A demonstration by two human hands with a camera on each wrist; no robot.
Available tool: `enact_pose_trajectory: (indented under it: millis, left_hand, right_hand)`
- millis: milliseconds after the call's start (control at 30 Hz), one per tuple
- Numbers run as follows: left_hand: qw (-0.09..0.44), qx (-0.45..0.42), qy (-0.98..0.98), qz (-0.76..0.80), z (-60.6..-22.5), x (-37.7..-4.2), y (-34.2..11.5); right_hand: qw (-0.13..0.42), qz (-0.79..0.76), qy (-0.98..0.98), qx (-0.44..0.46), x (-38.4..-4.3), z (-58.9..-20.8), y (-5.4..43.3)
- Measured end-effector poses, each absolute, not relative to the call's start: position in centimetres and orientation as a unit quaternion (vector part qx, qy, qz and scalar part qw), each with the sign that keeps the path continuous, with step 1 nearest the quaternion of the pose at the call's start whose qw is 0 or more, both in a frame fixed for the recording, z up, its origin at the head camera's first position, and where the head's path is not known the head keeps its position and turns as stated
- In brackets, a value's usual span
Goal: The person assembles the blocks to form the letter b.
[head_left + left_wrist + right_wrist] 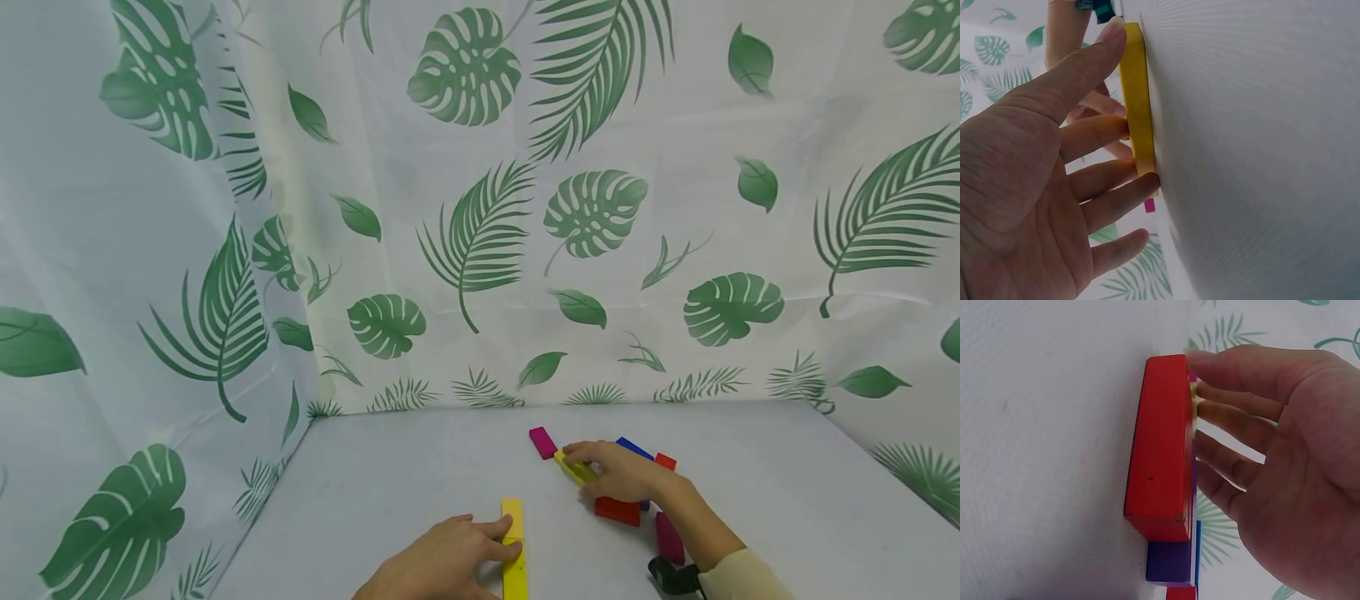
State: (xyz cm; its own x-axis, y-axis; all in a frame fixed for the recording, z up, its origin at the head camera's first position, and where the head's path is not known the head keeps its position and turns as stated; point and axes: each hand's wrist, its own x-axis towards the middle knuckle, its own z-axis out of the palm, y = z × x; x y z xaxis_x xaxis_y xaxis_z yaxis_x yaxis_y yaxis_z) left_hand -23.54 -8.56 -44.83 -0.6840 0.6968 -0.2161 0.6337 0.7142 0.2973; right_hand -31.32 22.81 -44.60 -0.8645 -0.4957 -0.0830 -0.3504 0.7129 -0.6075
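Note:
My left hand (442, 560) is at two yellow blocks that lie end to end in a line. Two of its fingertips rest on them close to the joint, on the far block (512, 510) and the near block (515, 575). In the left wrist view its thumb touches one end of a yellow block (1138, 106), and the fingers are nearly straight. Farther right, my right hand (617, 471) pinches another yellow block (573, 468), its fingers on the far side and thumb on the near side. A red block (1160, 437) partly hides that block in the right wrist view.
A magenta block (542, 442) lies just beyond the right hand's yellow block. Around the right hand are a red block (618, 511), a blue block (634, 448), a smaller red piece (665, 461) and a dark pink block (669, 537). Leaf-printed curtains (480, 250) border the white table (390, 467).

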Motion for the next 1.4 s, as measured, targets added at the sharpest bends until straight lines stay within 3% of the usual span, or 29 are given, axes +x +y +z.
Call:
enact_pose_trajectory:
  millis: [633,1067,1400]
  left_hand:
    - [0.162,0.367,0.911,0.097,-44.7,-23.6,-8.5]
    - [0.159,0.363,0.911,0.11,-45.1,-23.6,-8.8]
    - [0.153,0.363,0.912,0.116,-45.1,-23.3,-8.9]
  right_hand:
    - [0.131,-0.299,0.925,-0.197,-31.4,-44.9,22.4]
    - [0.128,-0.282,0.915,-0.26,-30.8,-44.5,20.7]
    - [0.155,-0.287,0.91,-0.256,-30.7,-44.7,19.8]
